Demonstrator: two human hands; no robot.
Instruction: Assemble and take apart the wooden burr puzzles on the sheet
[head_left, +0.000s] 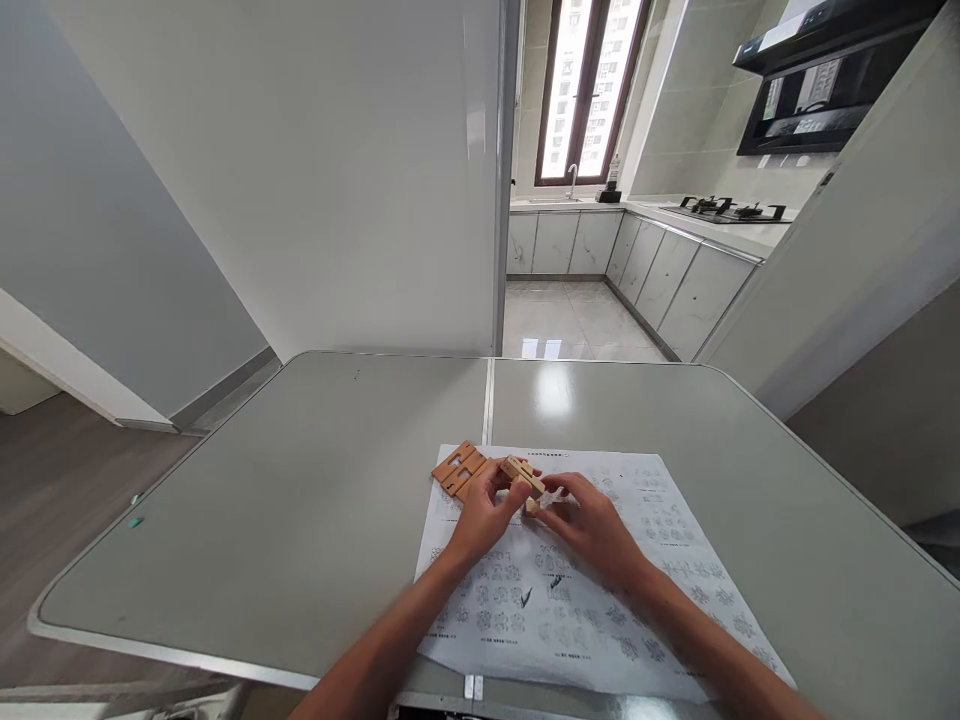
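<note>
Pale wooden block (523, 476), where is it?

It is above the printed sheet (517, 600); the left hand (487, 512) has thumb and fingers closed on it.

And the right hand (592, 515)?

Its fingers are bent beside a small pale piece (531, 507) near the block; whether they grip, I cannot tell.

What lies near?

Brown slotted pieces (459, 466), at the sheet's far left corner.

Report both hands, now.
Left hand: closed, holding the wooden blocks.
Right hand: fingers curled at the blocks' right side; whether it grips them cannot be told.
</note>
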